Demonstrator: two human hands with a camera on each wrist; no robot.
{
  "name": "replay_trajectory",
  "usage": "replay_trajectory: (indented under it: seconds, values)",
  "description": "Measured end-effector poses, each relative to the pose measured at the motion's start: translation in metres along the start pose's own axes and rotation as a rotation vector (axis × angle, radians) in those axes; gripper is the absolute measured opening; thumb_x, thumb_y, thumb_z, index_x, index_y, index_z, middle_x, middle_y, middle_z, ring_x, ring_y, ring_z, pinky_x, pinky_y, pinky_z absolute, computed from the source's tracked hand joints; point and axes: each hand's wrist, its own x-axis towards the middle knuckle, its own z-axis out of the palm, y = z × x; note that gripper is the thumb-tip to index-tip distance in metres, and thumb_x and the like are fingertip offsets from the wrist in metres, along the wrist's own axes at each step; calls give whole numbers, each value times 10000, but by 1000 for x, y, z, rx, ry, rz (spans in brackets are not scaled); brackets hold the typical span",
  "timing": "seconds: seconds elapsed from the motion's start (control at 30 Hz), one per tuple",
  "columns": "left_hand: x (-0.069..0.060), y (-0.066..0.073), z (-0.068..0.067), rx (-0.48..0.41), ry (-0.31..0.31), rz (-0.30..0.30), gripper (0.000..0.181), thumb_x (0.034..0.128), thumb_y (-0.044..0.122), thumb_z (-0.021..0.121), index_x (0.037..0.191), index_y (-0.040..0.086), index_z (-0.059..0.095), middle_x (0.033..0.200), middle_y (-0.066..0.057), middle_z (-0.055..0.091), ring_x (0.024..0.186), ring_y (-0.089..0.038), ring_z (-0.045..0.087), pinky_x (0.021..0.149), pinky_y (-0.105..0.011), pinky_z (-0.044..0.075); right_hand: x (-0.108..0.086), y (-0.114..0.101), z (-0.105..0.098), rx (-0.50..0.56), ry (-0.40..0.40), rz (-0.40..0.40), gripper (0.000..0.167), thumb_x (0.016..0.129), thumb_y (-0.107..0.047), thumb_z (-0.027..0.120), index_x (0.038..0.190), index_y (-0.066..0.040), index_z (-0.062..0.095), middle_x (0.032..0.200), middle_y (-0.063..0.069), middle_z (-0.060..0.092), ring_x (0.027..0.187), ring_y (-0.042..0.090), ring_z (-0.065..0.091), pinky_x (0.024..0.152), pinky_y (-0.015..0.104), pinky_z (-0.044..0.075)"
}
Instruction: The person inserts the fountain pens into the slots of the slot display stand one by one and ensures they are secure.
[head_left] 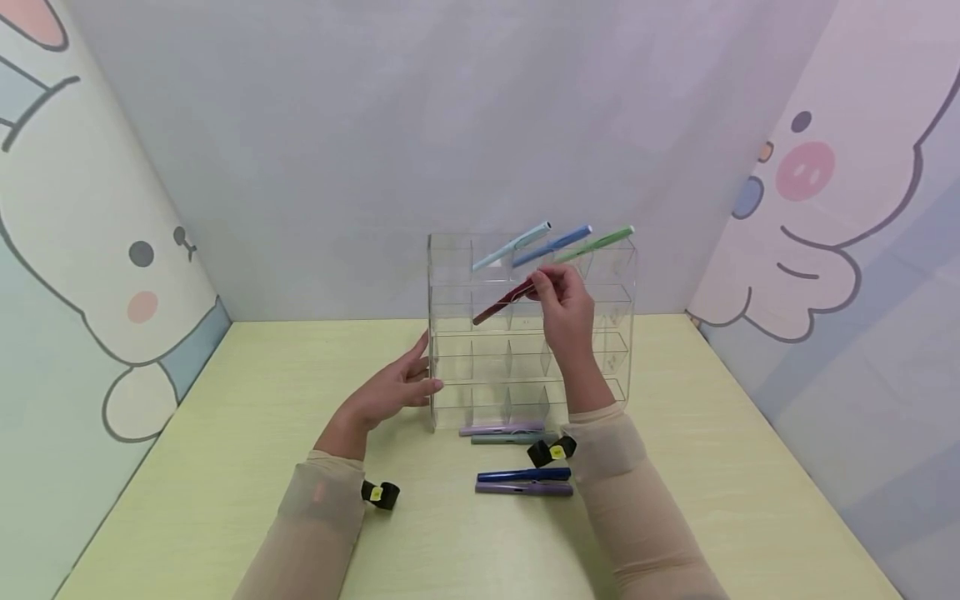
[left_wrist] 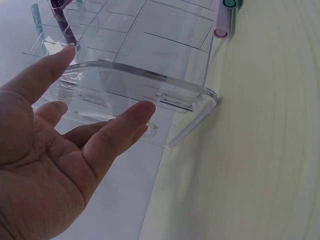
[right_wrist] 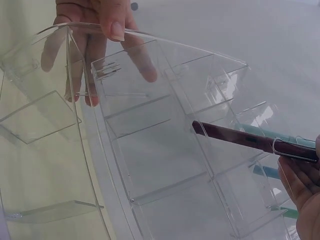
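Note:
A clear acrylic rack (head_left: 431, 292) with rows of small compartments stands upright on the table. Between thumb and fingers, my right hand (head_left: 568, 312) pinches a dark red pen (head_left: 498, 306), slanted in front of the second row from the top; the right wrist view shows its clip by the fingers. My left hand (head_left: 386, 392) touches the rack's left side, thumb at the front edge and fingers spread along the side wall. Tilted in the top row are a light blue pen (head_left: 513, 244), a blue pen (head_left: 553, 245) and a green pen (head_left: 603, 241).
Before the rack's base lie a lilac pen (head_left: 498, 430) and a grey-green pen (head_left: 501, 439). Closer to me, a dark blue pen (head_left: 523, 475) lies beside a purple pen (head_left: 523, 489). A pale wall (head_left: 330, 167) rises behind the table (head_left: 187, 500).

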Motion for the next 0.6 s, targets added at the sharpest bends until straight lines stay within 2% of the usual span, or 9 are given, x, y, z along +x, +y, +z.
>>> replay_trajectory:
  seconds: [0.23, 0.33, 0.47, 0.6]
  values:
    - [0, -2, 0, 12, 2, -8, 890, 932, 364, 676, 1513, 534, 24, 1630, -117, 187, 1349, -308, 481, 1048, -483, 456, -2, -3, 0, -32, 21, 35, 213, 973, -118, 615, 1041, 81, 584, 969, 218, 664, 865, 280, 685, 814, 343, 583]
    - [1, -3, -1, 15, 1, -8, 894, 928, 379, 677, 1514, 533, 20, 1631, -111, 181, 1349, -305, 482, 1047, -478, 458, -3, -4, 0, -55, 26, 30, 214, 969, -129, 626, 1011, 76, 582, 961, 205, 679, 848, 284, 684, 767, 261, 577]
    - [1, -2, -1, 14, -2, -5, 899, 927, 381, 677, 1515, 529, 14, 1633, -117, 170, 1351, -308, 478, 1054, -483, 450, -3, -4, -1, -77, 32, 14, 211, 967, -127, 631, 986, 78, 585, 962, 202, 692, 810, 284, 664, 653, 155, 510]
    - [0, -1, -1, 16, 1, -15, 902, 921, 396, 681, 1509, 541, 13, 1631, -115, 178, 1351, -306, 478, 1063, -491, 439, -3, -3, -2, -74, 38, -4, 208, 961, -108, 636, 962, 95, 589, 959, 221, 698, 778, 273, 649, 614, 136, 478]
